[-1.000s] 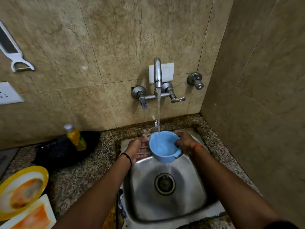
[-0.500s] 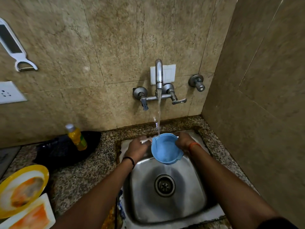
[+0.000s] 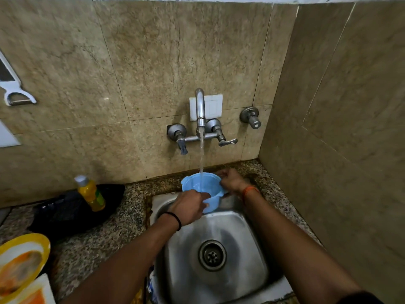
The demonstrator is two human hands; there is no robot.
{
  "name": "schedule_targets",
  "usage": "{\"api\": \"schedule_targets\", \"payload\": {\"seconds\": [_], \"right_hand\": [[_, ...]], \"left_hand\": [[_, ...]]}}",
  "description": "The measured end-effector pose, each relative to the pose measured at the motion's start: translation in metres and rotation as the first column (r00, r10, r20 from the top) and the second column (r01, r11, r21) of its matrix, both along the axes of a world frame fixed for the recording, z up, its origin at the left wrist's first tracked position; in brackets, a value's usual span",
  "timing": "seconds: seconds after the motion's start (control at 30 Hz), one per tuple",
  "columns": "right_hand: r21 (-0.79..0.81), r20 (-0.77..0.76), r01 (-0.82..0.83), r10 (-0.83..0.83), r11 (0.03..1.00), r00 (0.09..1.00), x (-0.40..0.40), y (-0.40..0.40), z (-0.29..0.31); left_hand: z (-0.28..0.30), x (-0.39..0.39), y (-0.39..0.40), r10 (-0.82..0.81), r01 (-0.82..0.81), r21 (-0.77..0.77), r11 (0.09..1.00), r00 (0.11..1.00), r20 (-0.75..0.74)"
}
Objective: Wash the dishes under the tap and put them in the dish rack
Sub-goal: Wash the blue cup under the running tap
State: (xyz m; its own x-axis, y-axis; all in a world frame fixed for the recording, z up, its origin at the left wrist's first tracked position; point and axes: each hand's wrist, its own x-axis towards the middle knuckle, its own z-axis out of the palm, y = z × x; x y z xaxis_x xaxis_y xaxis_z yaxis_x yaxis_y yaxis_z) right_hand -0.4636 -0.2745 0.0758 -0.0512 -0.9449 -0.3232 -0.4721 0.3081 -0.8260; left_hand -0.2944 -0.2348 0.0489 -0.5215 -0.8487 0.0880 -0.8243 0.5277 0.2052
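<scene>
A speckled granite counter (image 3: 92,249) rings the steel sink (image 3: 252,249) below a running tap (image 3: 199,106). At the sink's 12 o'clock edge, the blue cup (image 3: 198,183) sits under the stream. The left hand (image 3: 188,208) has its grip wrapped on the cup's near wall, and the right hand (image 3: 231,179) has its grip pinched narrow on the rim at 3 o'clock.

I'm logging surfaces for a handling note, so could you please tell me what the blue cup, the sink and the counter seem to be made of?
Blue cup: probably plastic, judging by its even matte pale blue and thin moulded rim.
Sink: looks like stainless steel, brushed grey with soft reflections.
Counter: seems to be polished granite or a similar stone, speckled brown, black and grey.
</scene>
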Motion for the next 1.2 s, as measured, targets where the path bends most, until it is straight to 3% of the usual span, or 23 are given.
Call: {"api": "schedule_targets", "payload": {"seconds": [0.1, 0.17, 0.23, 0.3, 0.33, 0.4, 0.43, 0.47, 0.53, 0.6, 0.67, 0.8, 0.93, 1.03, 1.13, 1.2], "right_hand": [[-0.246, -0.006, 0.017, -0.019, 0.969, 1.0, 0.014, 0.001, 0.01], [-0.253, 0.239, 0.037, 0.026, 0.967, 0.971, 0.029, 0.007, 0.024], [-0.129, 0.547, 0.019, 0.056, 0.991, 0.835, 0.045, 0.014, 0.033], [-0.021, 0.723, -0.006, 0.02, 1.0, 0.691, 0.051, 0.018, 0.04], [0.003, 0.761, -0.001, -0.001, 1.0, 0.649, 0.05, 0.018, 0.043], [0.029, 0.746, 0.05, -0.055, 0.998, 0.664, 0.046, 0.015, 0.05], [0.03, 0.701, 0.106, -0.097, 0.994, 0.707, 0.043, 0.012, 0.051], [0.026, 0.654, 0.183, -0.155, 0.983, 0.741, 0.039, 0.007, 0.05], [-0.012, 0.585, 0.384, -0.305, 0.923, 0.751, 0.027, -0.002, 0.046], [-0.056, 0.535, 0.556, -0.445, 0.829, 0.718, 0.011, -0.012, 0.044], [-0.013, 0.536, 0.615, -0.514, 0.788, 0.67, -0.002, -0.02, 0.045], [0.147, 0.635, 0.523, -0.485, 0.84, 0.601, -0.011, -0.035, 0.052], [0.134, 0.716, 0.379, -0.354, 0.916, 0.602, -0.006, -0.054, 0.052], [0.149, 0.698, 0.368, -0.361, 0.918, 0.618, 0.0, -0.064, 0.051], [0.181, 0.679, 0.324, -0.356, 0.929, 0.642, 0.0, -0.07, 0.049], [0.18, 0.69, 0.292, -0.333, 0.939, 0.643, -0.001, -0.072, 0.048]], "left_hand": [[0.003, -0.008, -0.016, 0.205, -0.179, 0.15, 0.972, 0.963, -0.177], [0.004, -0.014, -0.025, 0.308, -0.232, 0.261, 0.937, 0.901, -0.306], [0.006, -0.019, -0.031, 0.412, -0.241, 0.394, 0.887, 0.8, -0.436], [0.009, -0.024, -0.031, 0.567, -0.212, 0.573, 0.792, 0.601, -0.563], [0.012, -0.026, -0.03, 0.672, -0.154, 0.687, 0.71, 0.441, -0.595], [0.017, -0.029, -0.028, 0.84, 0.092, 0.858, 0.505, 0.177, -0.513], [0.02, -0.029, -0.028, 0.873, 0.213, 0.87, 0.445, 0.114, -0.474], [0.023, -0.03, -0.028, 0.885, 0.283, 0.864, 0.416, 0.093, -0.457], [0.03, -0.035, -0.031, 0.893, 0.274, 0.877, 0.395, 0.108, -0.436], [0.037, -0.041, -0.034, 0.9, 0.233, 0.895, 0.38, 0.128, -0.416], [0.041, -0.046, -0.041, 0.902, 0.231, 0.893, 0.385, 0.11, -0.417], [0.054, -0.053, -0.053, 0.919, 0.323, 0.874, 0.363, 0.034, -0.394], [0.059, -0.058, -0.065, 0.929, 0.302, 0.879, 0.369, -0.1, -0.356], [0.057, -0.061, -0.075, 0.913, 0.257, 0.88, 0.401, -0.187, -0.362], [0.052, -0.061, -0.082, 0.906, 0.23, 0.883, 0.41, -0.215, -0.365], [0.046, -0.06, -0.086, 0.905, 0.162, 0.895, 0.415, -0.176, -0.387]]}}
